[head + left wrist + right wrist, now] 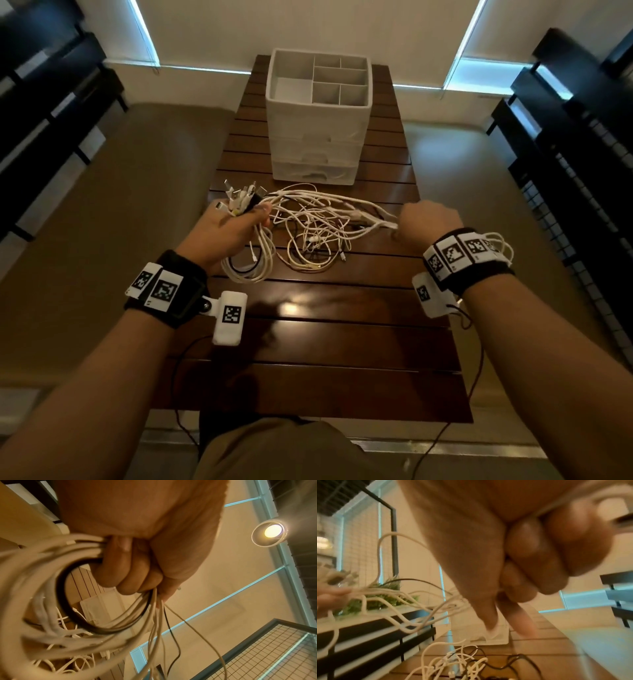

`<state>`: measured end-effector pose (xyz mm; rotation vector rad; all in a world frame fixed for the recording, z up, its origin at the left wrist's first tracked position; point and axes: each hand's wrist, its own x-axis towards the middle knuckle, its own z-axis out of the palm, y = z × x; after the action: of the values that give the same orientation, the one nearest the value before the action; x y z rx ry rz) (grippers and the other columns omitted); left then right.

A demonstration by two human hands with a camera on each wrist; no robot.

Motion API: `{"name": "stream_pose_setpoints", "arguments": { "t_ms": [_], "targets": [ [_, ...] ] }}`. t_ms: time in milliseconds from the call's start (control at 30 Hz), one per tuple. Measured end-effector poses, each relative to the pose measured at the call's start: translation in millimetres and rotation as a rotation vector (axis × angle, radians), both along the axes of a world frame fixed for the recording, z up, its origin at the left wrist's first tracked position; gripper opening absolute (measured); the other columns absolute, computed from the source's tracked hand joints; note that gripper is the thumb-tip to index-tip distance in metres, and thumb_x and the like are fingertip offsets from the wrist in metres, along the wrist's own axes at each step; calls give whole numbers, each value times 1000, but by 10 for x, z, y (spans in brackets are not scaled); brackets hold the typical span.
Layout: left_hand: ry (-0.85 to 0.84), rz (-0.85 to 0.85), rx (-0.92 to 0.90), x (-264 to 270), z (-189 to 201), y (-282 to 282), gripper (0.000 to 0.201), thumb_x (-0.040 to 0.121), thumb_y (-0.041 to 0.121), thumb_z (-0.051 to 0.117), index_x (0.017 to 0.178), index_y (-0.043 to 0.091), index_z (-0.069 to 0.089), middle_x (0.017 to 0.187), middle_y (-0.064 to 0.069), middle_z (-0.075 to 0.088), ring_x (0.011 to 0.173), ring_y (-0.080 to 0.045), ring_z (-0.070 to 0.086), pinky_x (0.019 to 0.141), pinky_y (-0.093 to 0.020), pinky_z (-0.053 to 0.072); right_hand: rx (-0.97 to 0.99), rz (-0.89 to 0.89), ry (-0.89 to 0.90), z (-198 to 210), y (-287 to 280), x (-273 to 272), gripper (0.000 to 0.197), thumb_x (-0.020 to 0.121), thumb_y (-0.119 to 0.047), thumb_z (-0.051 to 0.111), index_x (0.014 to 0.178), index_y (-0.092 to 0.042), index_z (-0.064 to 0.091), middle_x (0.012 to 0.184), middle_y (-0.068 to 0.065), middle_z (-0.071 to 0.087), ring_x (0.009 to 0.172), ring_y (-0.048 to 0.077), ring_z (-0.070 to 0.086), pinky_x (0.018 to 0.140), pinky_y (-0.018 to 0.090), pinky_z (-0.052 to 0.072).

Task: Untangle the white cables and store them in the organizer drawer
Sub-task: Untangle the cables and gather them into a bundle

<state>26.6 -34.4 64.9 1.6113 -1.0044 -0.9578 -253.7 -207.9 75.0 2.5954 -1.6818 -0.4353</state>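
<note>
The left hand (236, 228) grips a bunch of tangled thin white cables (318, 222) by their plugs at nine o'clock of the slatted dark wooden counter (342, 329); the right hand (428, 222) pinches several strands at three o'clock. Pulling apart could tighten knots or drag loops off the counter, well short of the white plastic organizer drawer unit (317, 137) at twelve

1 white organizer (317, 113) w/ 3 drawers, 6 open compartments on top. 1 tangle of white cables (318, 219), count unclear, plus at least 1 black cable (173, 635). 2 hands: left hand (227, 236), right hand (428, 222). 1 surface (308, 359).
</note>
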Motion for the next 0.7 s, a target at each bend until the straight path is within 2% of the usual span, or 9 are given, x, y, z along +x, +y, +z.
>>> {"name": "stream_pose_setpoints", "arguments": {
  "t_ms": [67,133,167,233,267,367,500,600,700],
  "targets": [
    [-57,-1,22,0,-5,-11,29,104,32,62,88,9,71,57,11,63,46,1,48,46,-17,34,-45,-2,-211,-31,-45,34,30,102,-46,59,92,-18,63,88,8,61,81,33,61,71,40,48],
    [-113,-34,59,18,-41,-19,28,104,28,63,87,9,72,58,10,64,47,-1,47,47,-17,34,77,-6,-422,-27,-68,66,33,100,-50,63,78,-26,63,79,4,64,78,31,65,67,37,48],
    [-132,-50,85,42,-69,-13,28,104,29,63,86,10,72,59,9,63,49,-5,47,48,-19,33,163,8,-444,-32,-56,80,32,99,-51,64,77,-28,64,74,2,64,73,27,65,63,33,47],
    [-124,-62,134,105,-136,-3,30,102,35,66,83,13,74,67,-5,60,56,-19,43,53,-26,29,284,56,-270,-92,-8,71,31,100,-47,64,87,-20,68,72,0,61,65,18,60,59,30,45],
    [-98,-60,151,127,-154,3,31,101,38,67,82,14,74,70,-10,56,58,-22,40,55,-27,27,300,41,-146,-146,14,44,31,101,-43,63,95,-14,70,75,0,60,67,17,59,63,31,48],
    [-126,-139,195,134,-159,7,32,100,40,68,84,13,76,57,3,50,51,-15,37,48,-24,26,244,-62,96,-313,59,-99,24,101,-29,58,113,-11,70,91,4,61,83,27,61,81,39,55],
    [-303,-297,285,6,-175,-35,31,97,47,69,85,20,79,50,10,51,43,-6,40,44,-17,32,169,-69,146,-329,124,-120,24,101,-19,50,114,-14,70,109,9,69,90,30,62,80,40,49],
    [-229,-286,312,-10,-189,-49,32,96,44,70,85,15,77,49,10,47,43,-7,37,44,-19,29,176,-74,173,-303,136,-115,26,103,-18,47,114,-14,70,115,10,70,103,31,66,83,40,49],
    [-167,-377,256,-25,-103,-1,35,98,45,67,82,15,75,58,3,51,49,-13,39,48,-22,31,147,-122,210,-226,124,-189,30,105,-19,42,110,-14,72,105,9,67,92,31,62,80,38,46]
  ]
}}
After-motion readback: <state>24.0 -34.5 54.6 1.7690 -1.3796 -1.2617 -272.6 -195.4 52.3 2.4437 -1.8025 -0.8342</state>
